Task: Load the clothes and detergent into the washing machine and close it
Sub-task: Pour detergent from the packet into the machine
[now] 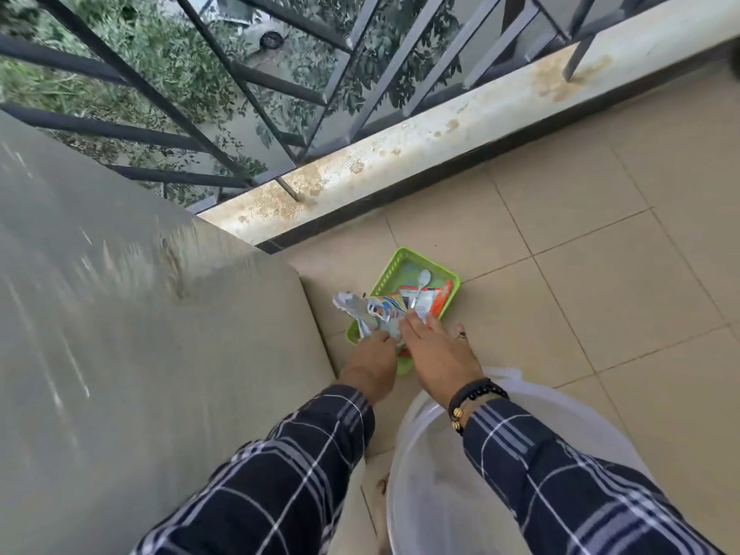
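A green plastic tray [401, 255] lies on the tiled floor beside a large grey surface. In it are an orange detergent packet [439, 299] and a white plastic spoon [423, 280]. A crumpled white, blue and orange detergent packet [366, 309] sticks out over the tray's left edge. My left hand [370, 364] pinches the lower end of this crumpled packet. My right hand [438, 354] reaches over the tray with fingers stretched out and thumb apart, its fingertips touching the packets near the spoon's handle. No clothes or washing machine opening are in view.
A translucent white basin [424, 486] stands on the floor under my right forearm. The big grey surface [140, 314] fills the left side. A stained concrete kerb [440, 134] with dark metal railings [256, 78] borders the balcony beyond the tray.
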